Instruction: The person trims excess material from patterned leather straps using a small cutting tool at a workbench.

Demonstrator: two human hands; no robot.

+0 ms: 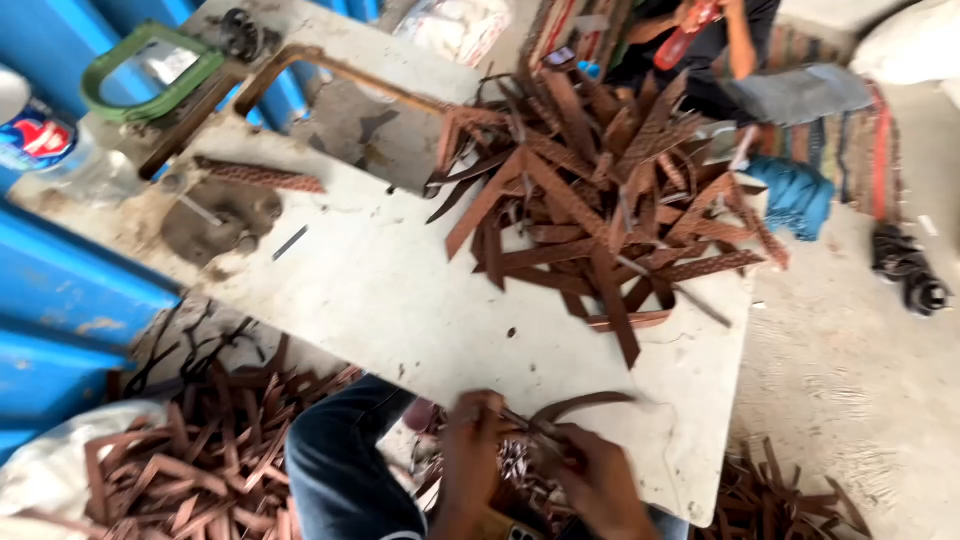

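Both hands meet at the near edge of the desk (400,300). The left hand (470,450) and right hand (600,480) together pinch a curved brown leather strap (585,402); motion blur hides exactly how the fingers (480,405) close. The strap arcs up and rightward from the fingers, its long axis running roughly left to right, with the right hand nearer its free end. Well beyond the fingers lies a big heap of brown straps (610,190). More cut straps (210,450) cover the floor left of the fingers, beside a blue wall (60,290).
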